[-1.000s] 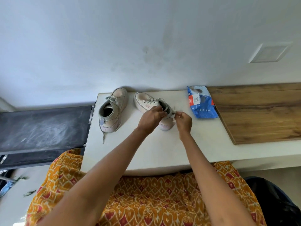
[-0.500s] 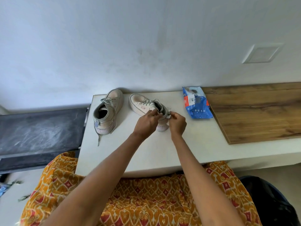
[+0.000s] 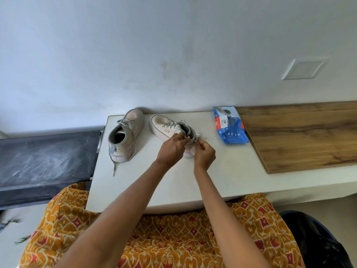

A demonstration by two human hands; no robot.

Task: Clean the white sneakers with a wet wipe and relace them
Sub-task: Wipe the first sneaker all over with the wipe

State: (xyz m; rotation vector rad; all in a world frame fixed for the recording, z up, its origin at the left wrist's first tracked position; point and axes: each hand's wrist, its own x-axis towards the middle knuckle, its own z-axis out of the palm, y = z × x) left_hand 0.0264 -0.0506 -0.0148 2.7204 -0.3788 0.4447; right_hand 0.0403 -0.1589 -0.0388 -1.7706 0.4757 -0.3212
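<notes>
Two white sneakers stand on a white table point(image 3: 173, 182). The left sneaker point(image 3: 125, 136) points away from me, its grey lace trailing toward the front. The right sneaker point(image 3: 170, 128) lies at an angle, toe to the back left. My left hand point(image 3: 172, 149) and my right hand point(image 3: 203, 153) meet at its heel end, each pinching a grey lace end point(image 3: 196, 139). The hands hide the heel and part of the lace. A blue wet wipe pack point(image 3: 229, 126) lies to the right of that shoe.
A wooden board point(image 3: 301, 136) covers the ledge on the right. A dark, dusty surface point(image 3: 46, 157) adjoins the table on the left. A white wall rises right behind the shoes. My orange patterned clothing point(image 3: 164, 235) presses against the table's front edge.
My hands have drawn slightly closer together at the right sneaker's heel end, still working its lace. The camera view shifted a little; the shoes and the pack stayed put.
</notes>
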